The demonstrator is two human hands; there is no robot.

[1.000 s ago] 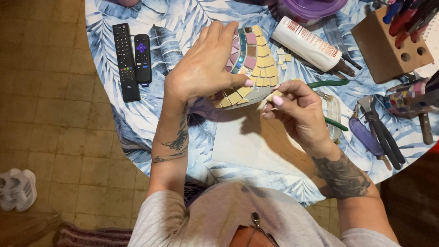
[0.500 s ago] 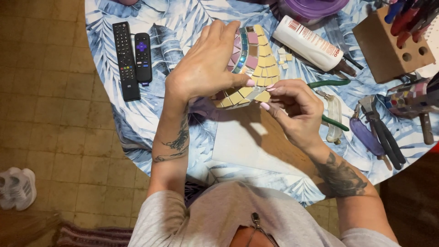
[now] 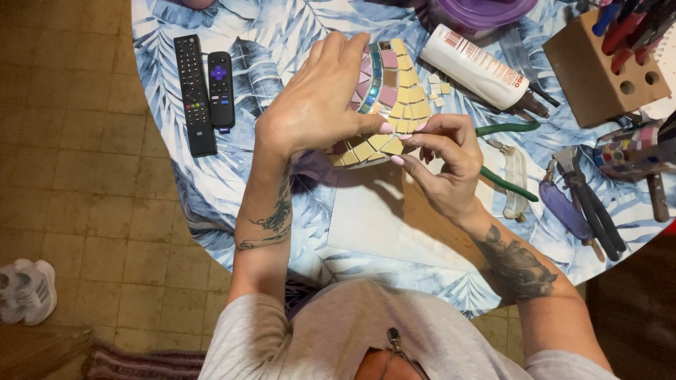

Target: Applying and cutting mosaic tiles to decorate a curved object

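Observation:
A curved mosaic piece (image 3: 398,91), set with yellow, pink and teal tiles, lies on the round table's blue leaf-print cloth (image 3: 267,42). My left hand (image 3: 320,105) rests flat across its left part, with the thumb pressing near the yellow tiles. My right hand (image 3: 440,158) meets it from the right, fingertips pinched at the lower yellow tiles; whether a loose tile sits between them is hidden. A few loose yellow tiles (image 3: 438,88) lie just past the mosaic.
Two black remotes (image 3: 204,91) lie at left. A white glue bottle (image 3: 482,70), green-handled nippers (image 3: 510,158), purple-handled pliers (image 3: 577,200) and a wooden tool block (image 3: 602,67) crowd the right. A white sheet (image 3: 384,225) lies before me. A shoe (image 3: 24,292) is on the floor.
My right hand has moved up and left until its fingertips reach the mosaic's lower yellow tiles beside my left thumb. My left hand has stayed on the mosaic.

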